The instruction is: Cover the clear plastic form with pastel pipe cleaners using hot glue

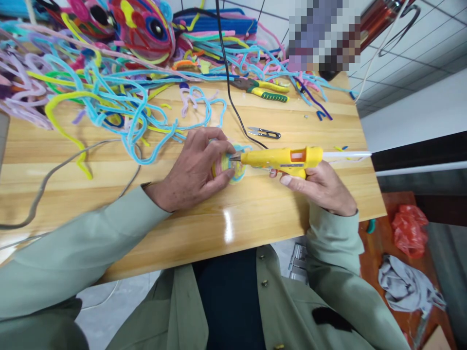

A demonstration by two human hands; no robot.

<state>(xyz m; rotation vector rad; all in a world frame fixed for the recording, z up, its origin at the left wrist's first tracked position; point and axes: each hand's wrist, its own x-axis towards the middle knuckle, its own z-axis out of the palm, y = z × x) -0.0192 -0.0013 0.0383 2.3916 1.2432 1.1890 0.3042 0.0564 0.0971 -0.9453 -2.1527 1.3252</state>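
My left hand (pixel 197 167) is closed round a small coiled disc of yellow and light-blue pipe cleaner (pixel 235 169) lying on the wooden table (pixel 255 214). My right hand (pixel 321 187) grips a yellow hot glue gun (pixel 284 158), held level, with its nozzle touching the disc. A white glue stick (pixel 346 154) juts from the back of the gun. The gun's black cord (pixel 228 73) runs away across the table.
A tangle of coloured pipe cleaners (pixel 109 92) covers the far left. Pliers with yellow-green handles (pixel 266 90) and small snips (pixel 263 132) lie beyond the hands. A grey cable (pixel 54 170) crosses the left. Finished colourful pieces (pixel 146 26) stand at the back. The table edge runs along the right.
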